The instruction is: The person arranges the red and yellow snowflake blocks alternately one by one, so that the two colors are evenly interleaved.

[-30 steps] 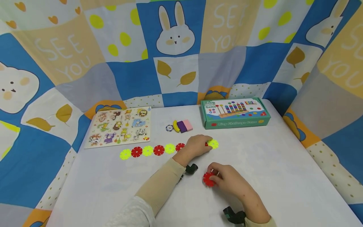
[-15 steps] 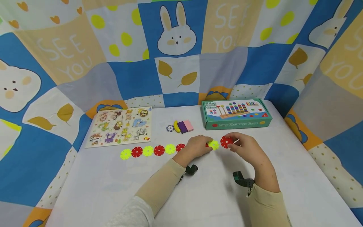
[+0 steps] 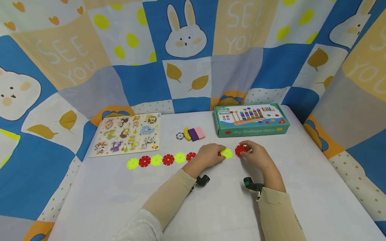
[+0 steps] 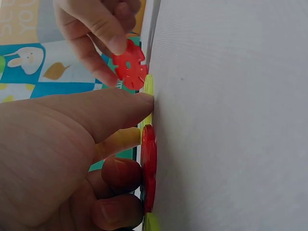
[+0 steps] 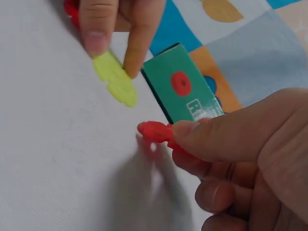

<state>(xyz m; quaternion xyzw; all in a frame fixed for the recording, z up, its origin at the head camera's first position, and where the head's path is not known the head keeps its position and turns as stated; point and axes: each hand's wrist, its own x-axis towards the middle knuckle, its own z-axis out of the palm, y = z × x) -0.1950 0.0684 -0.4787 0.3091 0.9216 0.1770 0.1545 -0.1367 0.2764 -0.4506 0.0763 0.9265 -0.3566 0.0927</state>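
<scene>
A row of yellow and red notched plastic discs lies across the table, its left end a yellow disc (image 3: 132, 163). At the right end is another yellow disc (image 3: 227, 153), its edges pinched between the thumb and index finger of my left hand (image 3: 208, 155), which covers part of the row. In the left wrist view a red disc (image 4: 149, 163) sits under the other left fingers. My right hand (image 3: 259, 156) pinches a red disc (image 3: 240, 150) by its edge, just right of the row's end. The right wrist view shows this red disc (image 5: 155, 131) tilted, its shadow below it.
Behind the hands stands a green Ring Challenge Game box (image 3: 251, 120). A wooden animal puzzle board (image 3: 125, 135) lies at back left. Between them are a yellow banana-shaped piece (image 3: 187, 134), a purple block (image 3: 193, 134), a pink block (image 3: 199, 132) and a small round token (image 3: 180, 136).
My right hand has carried the red disc from the table's near middle up and right to beside the end yellow disc, then lowered it slightly. My left hand has stayed in place.
</scene>
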